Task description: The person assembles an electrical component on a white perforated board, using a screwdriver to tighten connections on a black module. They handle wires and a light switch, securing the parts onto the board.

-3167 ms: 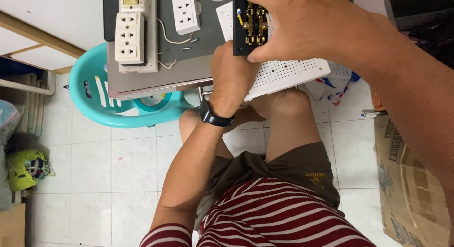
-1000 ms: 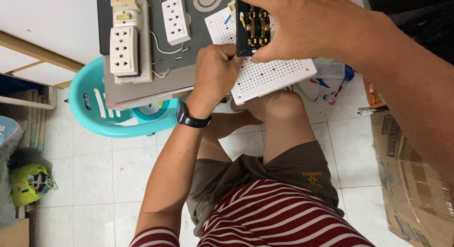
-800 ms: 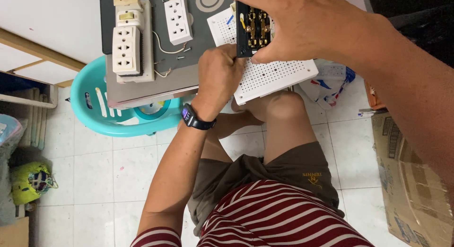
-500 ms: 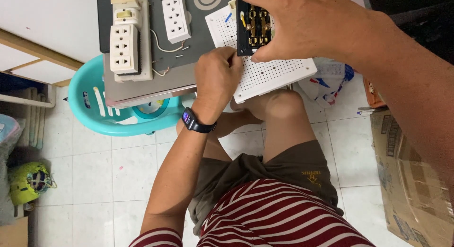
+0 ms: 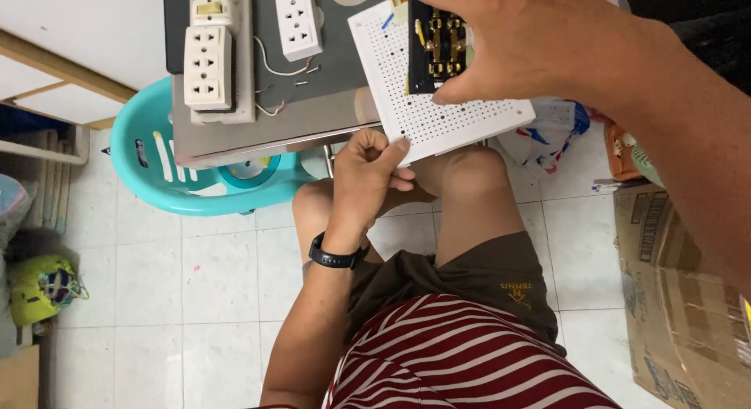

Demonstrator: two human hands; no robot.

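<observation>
A white perforated board (image 5: pixel 450 115) lies over my knees and partly on a grey panel (image 5: pixel 328 88). My left hand (image 5: pixel 368 174), with a black watch on the wrist, pinches the board's near-left corner from below. My right hand (image 5: pixel 532 41) reaches in from the upper right and grips a black block with brass contacts (image 5: pixel 436 47), held against the board's top face. On the grey panel sit a long white socket strip (image 5: pixel 207 64) and a shorter white socket (image 5: pixel 297 21), with loose wires between them.
A teal plastic basket (image 5: pixel 149 170) stands under the panel on the white tiled floor. A cardboard box (image 5: pixel 680 299) is at the right, a plastic bag (image 5: pixel 555 131) beyond my knee, and a yellow-green bundle (image 5: pixel 39 288) at the far left.
My left hand has slid down from the board's left edge to its near corner. My right hand stays on the black block.
</observation>
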